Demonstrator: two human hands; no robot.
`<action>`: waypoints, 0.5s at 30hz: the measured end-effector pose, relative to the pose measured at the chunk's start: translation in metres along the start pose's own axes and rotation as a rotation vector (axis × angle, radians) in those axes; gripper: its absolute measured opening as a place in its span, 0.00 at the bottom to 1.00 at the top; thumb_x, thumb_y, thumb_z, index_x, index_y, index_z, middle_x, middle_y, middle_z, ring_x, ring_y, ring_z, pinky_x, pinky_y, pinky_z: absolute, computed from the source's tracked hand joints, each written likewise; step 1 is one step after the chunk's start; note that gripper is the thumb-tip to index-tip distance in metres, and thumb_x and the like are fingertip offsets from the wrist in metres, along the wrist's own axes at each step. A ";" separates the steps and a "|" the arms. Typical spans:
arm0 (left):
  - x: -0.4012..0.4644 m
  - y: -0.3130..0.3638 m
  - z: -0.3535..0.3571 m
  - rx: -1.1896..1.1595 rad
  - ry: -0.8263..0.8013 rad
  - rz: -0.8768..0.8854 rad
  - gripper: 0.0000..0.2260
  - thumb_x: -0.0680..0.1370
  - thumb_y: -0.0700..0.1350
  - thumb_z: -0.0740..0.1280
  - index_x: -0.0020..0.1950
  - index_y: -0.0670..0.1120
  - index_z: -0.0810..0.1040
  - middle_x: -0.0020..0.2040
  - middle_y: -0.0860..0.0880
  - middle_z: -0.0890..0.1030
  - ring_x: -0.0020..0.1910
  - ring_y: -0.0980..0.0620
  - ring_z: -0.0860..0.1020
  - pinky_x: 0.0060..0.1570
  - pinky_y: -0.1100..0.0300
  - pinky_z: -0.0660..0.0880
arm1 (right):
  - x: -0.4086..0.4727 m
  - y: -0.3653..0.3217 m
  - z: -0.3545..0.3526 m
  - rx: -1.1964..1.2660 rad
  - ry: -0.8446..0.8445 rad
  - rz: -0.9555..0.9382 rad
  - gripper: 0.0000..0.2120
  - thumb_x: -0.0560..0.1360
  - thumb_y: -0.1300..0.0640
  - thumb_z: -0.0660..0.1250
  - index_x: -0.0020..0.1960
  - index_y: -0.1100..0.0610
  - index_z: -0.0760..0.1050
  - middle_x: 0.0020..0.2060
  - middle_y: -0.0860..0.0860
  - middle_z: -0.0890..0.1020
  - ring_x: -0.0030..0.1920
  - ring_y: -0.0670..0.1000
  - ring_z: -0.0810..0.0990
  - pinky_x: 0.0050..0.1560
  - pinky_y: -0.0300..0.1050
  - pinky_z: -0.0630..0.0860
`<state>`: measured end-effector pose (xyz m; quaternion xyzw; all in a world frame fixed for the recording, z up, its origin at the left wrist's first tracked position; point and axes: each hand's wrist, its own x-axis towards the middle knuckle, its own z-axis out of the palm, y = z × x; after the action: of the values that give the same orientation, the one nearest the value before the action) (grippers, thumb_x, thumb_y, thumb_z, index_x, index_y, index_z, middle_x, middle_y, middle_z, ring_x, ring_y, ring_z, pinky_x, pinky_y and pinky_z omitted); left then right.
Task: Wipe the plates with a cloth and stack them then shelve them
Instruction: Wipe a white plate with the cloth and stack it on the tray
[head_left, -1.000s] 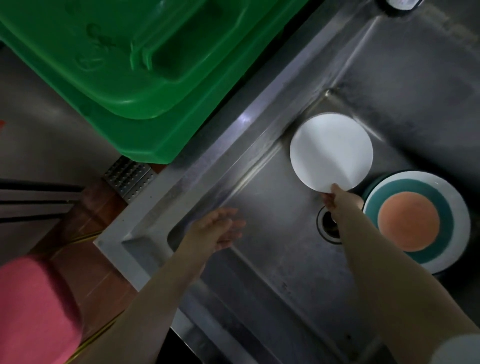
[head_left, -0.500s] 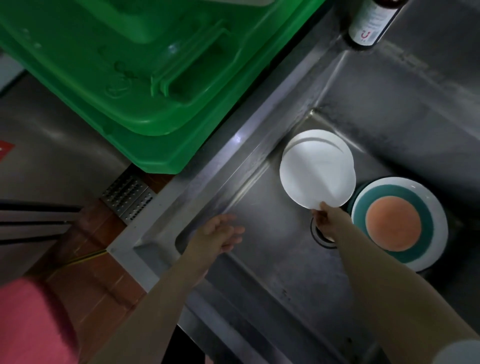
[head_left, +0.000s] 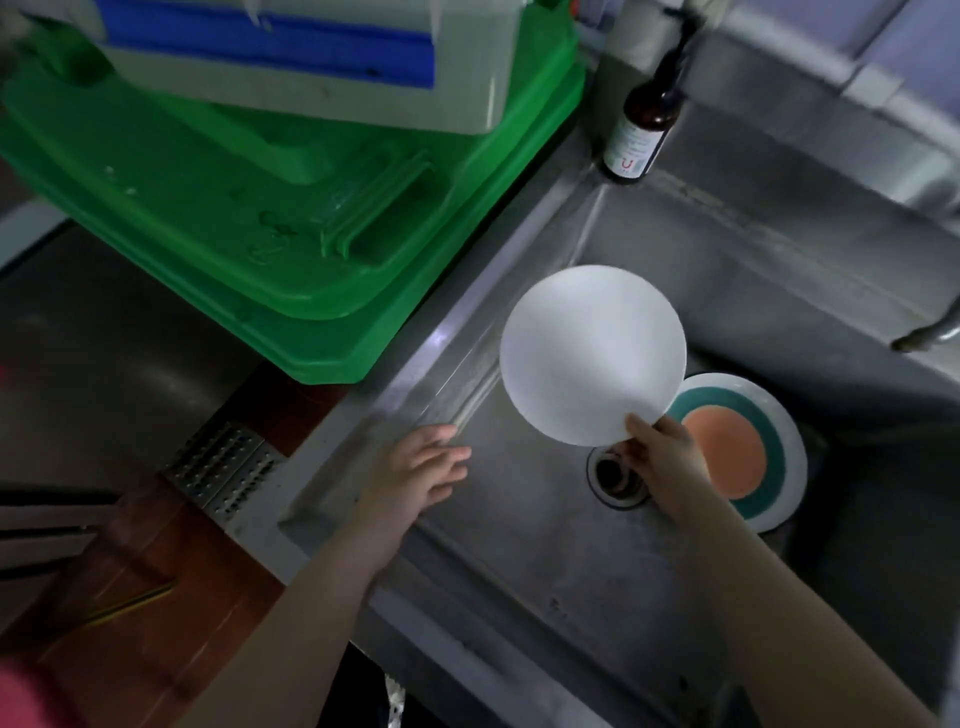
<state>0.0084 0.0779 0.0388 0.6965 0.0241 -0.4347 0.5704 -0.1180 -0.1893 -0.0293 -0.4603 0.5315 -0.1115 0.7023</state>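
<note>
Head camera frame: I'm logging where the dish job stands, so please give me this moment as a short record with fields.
right hand: right hand pinches the white plate by its near rim
white plate: lifted above the sink, tilted
left hand: left hand open, fingers extended, holding nothing, over the sink's left edge
other plate: teal-and-orange plate lies flat in the sink, right of the drain
nearby: brown bottle at the sink's far corner; green bin to the left
cloth: none visible

Dim light. A steel sink (head_left: 727, 291) fills the right of the frame; green plastic crates (head_left: 291, 244) upper left, reddish-brown floor (head_left: 150, 587) lower left.
</note>
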 end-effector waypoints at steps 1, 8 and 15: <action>-0.001 0.006 -0.001 -0.001 -0.002 0.035 0.10 0.78 0.42 0.66 0.57 0.55 0.76 0.54 0.52 0.84 0.51 0.55 0.83 0.49 0.60 0.76 | -0.012 -0.009 0.002 -0.016 0.003 -0.046 0.03 0.77 0.63 0.66 0.49 0.59 0.78 0.36 0.54 0.82 0.30 0.49 0.79 0.31 0.39 0.78; -0.015 0.065 -0.010 0.052 -0.040 0.281 0.16 0.77 0.51 0.68 0.64 0.53 0.71 0.61 0.49 0.79 0.59 0.51 0.78 0.62 0.49 0.74 | -0.109 -0.072 0.021 -0.195 0.076 -0.511 0.09 0.77 0.62 0.67 0.40 0.52 0.80 0.28 0.48 0.81 0.27 0.47 0.76 0.32 0.37 0.75; -0.051 0.149 -0.018 0.032 -0.137 0.621 0.16 0.79 0.46 0.67 0.65 0.47 0.70 0.59 0.48 0.81 0.55 0.56 0.81 0.57 0.62 0.76 | -0.219 -0.118 0.049 -0.263 0.261 -0.886 0.12 0.77 0.63 0.67 0.36 0.54 0.75 0.23 0.46 0.77 0.25 0.41 0.73 0.30 0.33 0.71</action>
<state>0.0664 0.0639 0.1858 0.6486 -0.2349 -0.2861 0.6650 -0.1268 -0.0873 0.2024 -0.7095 0.3776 -0.3886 0.4506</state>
